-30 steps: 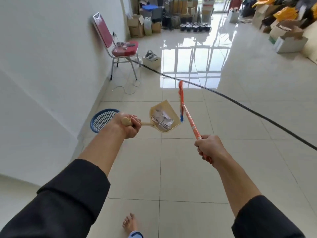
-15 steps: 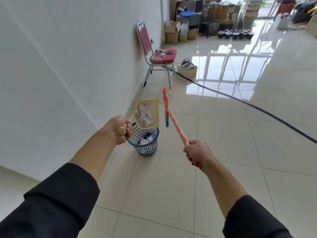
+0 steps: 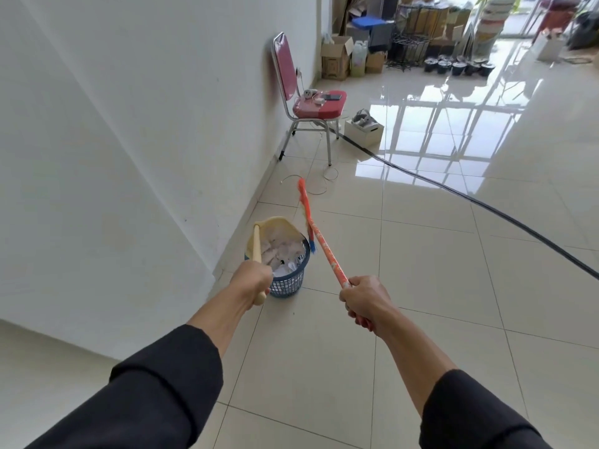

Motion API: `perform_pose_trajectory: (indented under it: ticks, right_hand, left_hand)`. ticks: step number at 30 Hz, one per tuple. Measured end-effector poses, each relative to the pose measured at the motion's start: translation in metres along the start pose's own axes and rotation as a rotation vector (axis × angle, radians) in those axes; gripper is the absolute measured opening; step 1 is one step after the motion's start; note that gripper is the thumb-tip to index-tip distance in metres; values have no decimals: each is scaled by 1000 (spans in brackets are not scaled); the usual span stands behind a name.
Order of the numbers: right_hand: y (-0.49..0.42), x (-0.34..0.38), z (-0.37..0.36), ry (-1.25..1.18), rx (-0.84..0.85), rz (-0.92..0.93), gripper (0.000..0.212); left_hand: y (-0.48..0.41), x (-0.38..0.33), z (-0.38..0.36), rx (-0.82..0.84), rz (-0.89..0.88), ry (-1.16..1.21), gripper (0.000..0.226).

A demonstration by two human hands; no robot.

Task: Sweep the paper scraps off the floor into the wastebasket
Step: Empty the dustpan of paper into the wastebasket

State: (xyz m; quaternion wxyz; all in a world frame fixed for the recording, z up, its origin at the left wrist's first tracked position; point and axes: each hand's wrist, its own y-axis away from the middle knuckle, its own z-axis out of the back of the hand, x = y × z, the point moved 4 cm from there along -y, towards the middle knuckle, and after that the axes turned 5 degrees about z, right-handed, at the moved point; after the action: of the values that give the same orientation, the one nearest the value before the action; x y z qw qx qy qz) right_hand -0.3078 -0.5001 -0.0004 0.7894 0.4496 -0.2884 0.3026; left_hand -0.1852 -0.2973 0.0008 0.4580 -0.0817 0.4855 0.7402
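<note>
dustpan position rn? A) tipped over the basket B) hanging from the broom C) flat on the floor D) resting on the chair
A: the left hand grips the handle and holds the dustpan tilted over the blue basket, with paper scraps at its mouth; the right hand holds the broom beside it.

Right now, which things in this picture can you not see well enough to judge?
All in the head view:
- Wastebasket: its near left side is hidden by the left hand; how full it is cannot be told.
- Dustpan: whether scraps remain on it is unclear, the paper is blurred.
- Broom: the handle's end is hidden inside the right hand.
- Small items on the chair: too small to name.
</note>
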Motion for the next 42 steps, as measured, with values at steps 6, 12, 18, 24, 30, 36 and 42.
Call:
perform_pose_trajectory:
  ticks: [6,12,18,24,30,36,42]
  right_hand:
    - [2,0,2,22,16,15,17]
    - [7,5,9,38,11,60,18]
    - [14,1,13,37,6,84,23]
    - [28,-24,32,-32,-29,58,17]
    - [57,-84,81,-145,-104,-23,21]
    - [115,-189,149,-291,-205,-202,12]
    - [208,-327,214,-501,-377,-359,12]
  left_hand:
    - [5,1,-1,-71,-1,-113,28]
    - [14,-13,9,-138,-31,-162,21]
    - [30,-18,12,-146,-65,-136,18]
    - [48,-45,4,-54,-108,36,29]
    - [87,-69,-47,24,-180,-11,22]
    - [141,-82,-151,181,-248,-82,29]
    - [223,-56,-303,370,-217,-154,33]
